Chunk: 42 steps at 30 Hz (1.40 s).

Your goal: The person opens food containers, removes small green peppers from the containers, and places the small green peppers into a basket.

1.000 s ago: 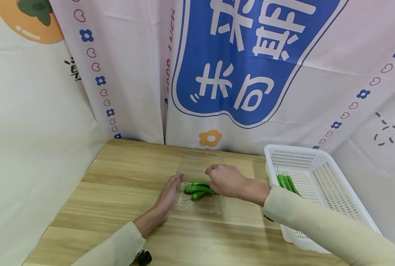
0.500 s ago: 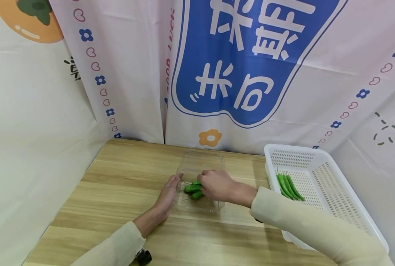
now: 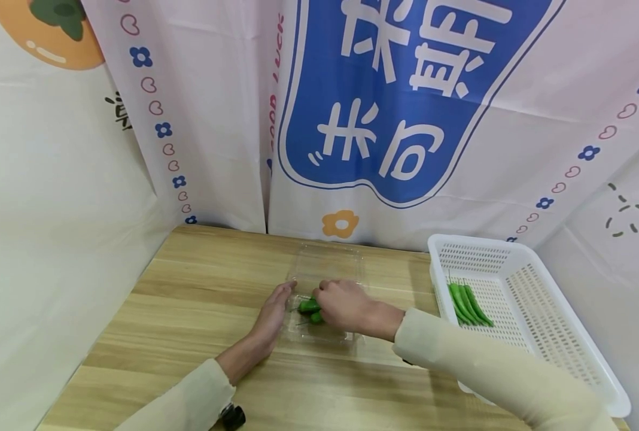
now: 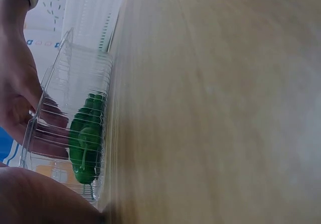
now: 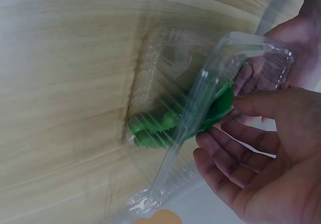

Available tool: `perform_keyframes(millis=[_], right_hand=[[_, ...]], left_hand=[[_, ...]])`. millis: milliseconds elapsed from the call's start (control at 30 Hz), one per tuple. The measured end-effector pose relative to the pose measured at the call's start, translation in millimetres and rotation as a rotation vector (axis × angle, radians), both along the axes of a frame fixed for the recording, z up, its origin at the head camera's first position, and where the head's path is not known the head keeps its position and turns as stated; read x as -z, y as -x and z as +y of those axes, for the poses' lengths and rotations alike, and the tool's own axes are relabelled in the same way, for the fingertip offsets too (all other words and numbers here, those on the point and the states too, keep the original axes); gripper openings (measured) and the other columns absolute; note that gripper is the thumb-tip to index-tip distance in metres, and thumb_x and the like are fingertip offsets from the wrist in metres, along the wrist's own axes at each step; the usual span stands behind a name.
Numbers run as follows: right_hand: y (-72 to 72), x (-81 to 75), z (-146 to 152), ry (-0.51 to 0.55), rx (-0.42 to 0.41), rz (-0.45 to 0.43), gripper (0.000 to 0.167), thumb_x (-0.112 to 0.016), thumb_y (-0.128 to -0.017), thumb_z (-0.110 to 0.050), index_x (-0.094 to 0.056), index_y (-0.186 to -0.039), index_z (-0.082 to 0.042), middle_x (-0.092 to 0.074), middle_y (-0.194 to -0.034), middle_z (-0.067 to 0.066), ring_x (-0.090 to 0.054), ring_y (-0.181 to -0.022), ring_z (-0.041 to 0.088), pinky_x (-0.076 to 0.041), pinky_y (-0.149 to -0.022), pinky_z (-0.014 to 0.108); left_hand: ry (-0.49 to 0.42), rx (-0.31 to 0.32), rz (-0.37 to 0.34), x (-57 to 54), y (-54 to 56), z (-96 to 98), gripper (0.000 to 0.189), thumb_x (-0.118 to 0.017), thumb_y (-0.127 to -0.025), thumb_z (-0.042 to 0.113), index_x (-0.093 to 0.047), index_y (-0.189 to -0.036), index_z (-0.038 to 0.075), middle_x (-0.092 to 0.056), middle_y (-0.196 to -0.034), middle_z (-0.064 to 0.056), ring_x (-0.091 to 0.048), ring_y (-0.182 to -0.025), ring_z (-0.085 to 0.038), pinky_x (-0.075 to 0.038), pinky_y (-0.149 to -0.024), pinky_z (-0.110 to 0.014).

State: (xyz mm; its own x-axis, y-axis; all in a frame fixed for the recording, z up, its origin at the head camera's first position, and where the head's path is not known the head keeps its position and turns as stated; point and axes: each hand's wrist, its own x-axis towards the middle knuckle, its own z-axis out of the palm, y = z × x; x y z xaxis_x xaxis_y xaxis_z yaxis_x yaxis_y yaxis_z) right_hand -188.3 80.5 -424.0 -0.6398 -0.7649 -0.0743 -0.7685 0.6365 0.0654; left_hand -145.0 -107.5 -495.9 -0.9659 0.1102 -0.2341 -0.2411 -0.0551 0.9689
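Several green chili peppers (image 3: 309, 306) lie in a clear plastic clamshell box (image 3: 319, 339) on the table, its lid (image 3: 327, 260) folded back toward the curtain. My right hand (image 3: 346, 306) reaches into the box from the right and covers part of the peppers. In the right wrist view, its thumb and fingertips hold one pepper (image 5: 220, 103) near its end. My left hand (image 3: 268, 318) rests against the box's left side with fingers extended. Through the clear wall in the left wrist view, the peppers (image 4: 86, 141) lie bunched beside the right hand's fingers (image 4: 50, 146).
To the right stands a white perforated basket (image 3: 540, 269), with several more green chili peppers (image 3: 469, 304) at its left side. The right sleeve (image 3: 486, 359) crosses the basket's near left edge. A printed curtain (image 3: 217, 149) hangs behind the wooden table (image 3: 190, 299).
My right hand has moved left over the peppers, covering more of them, and its sleeve has uncovered more of the basket. My left hand and the box have stayed in place.
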Motion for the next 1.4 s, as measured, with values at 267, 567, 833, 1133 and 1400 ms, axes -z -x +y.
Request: perform_keyframes(millis=[267,567,833,1133,1400], right_hand=[[2.1,7.7,-6.0,-0.022,0.014,0.02,0.013,-0.07,-0.096,-0.012,-0.076,-0.108,-0.01,-0.072,-0.097,0.005,-0.071,-0.082,0.022,-0.063,-0.066,0.038],[0.3,14.2,-9.0,-0.053,0.007,0.011,0.018,-0.07,-0.097,-0.012,-0.074,-0.114,-0.009,-0.072,-0.102,0.006,-0.072,-0.084,0.022,-0.063,-0.066,0.037],[0.6,17.7,-11.5,-0.06,0.019,-0.011,0.017,-0.067,-0.1,-0.012,-0.074,-0.115,-0.009,-0.074,-0.105,0.007,-0.073,-0.088,0.023,-0.064,-0.066,0.038],[0.6,19.7,-14.9,-0.054,-0.008,-0.024,0.014,-0.066,-0.101,-0.015,-0.075,-0.109,-0.007,-0.073,-0.104,0.009,-0.073,-0.09,0.024,-0.065,-0.073,0.037],[1.2,21.3,-13.6,-0.019,-0.052,-0.04,0.008,-0.072,-0.098,-0.014,-0.078,-0.103,-0.011,-0.073,-0.096,0.006,-0.072,-0.086,0.023,-0.064,-0.073,0.037]], left_hand=[[0.0,-0.002,-0.009,-0.1,-0.9,-0.6,0.054,-0.026,-0.117,0.033,-0.031,-0.165,0.009,-0.02,-0.175,-0.019,-0.008,-0.162,-0.044,-0.007,-0.125,-0.073],[-0.008,0.011,-0.015,-1.1,-2.9,-0.6,0.055,-0.026,-0.117,0.034,-0.03,-0.165,0.008,-0.016,-0.175,-0.019,-0.003,-0.162,-0.043,-0.004,-0.127,-0.071],[-0.003,-0.002,-0.008,-0.2,-0.6,-0.2,0.054,-0.026,-0.117,0.033,-0.031,-0.165,0.007,-0.018,-0.175,-0.02,-0.005,-0.162,-0.042,-0.006,-0.128,-0.068],[-0.003,-0.013,-0.021,-0.5,1.7,-0.5,0.055,-0.026,-0.117,0.034,-0.031,-0.165,0.008,-0.02,-0.174,-0.02,-0.008,-0.162,-0.043,-0.009,-0.127,-0.07],[-0.005,-0.016,-0.033,-1.9,0.5,0.1,0.055,-0.027,-0.117,0.034,-0.032,-0.165,0.008,-0.019,-0.175,-0.019,-0.007,-0.162,-0.043,-0.008,-0.127,-0.071]])
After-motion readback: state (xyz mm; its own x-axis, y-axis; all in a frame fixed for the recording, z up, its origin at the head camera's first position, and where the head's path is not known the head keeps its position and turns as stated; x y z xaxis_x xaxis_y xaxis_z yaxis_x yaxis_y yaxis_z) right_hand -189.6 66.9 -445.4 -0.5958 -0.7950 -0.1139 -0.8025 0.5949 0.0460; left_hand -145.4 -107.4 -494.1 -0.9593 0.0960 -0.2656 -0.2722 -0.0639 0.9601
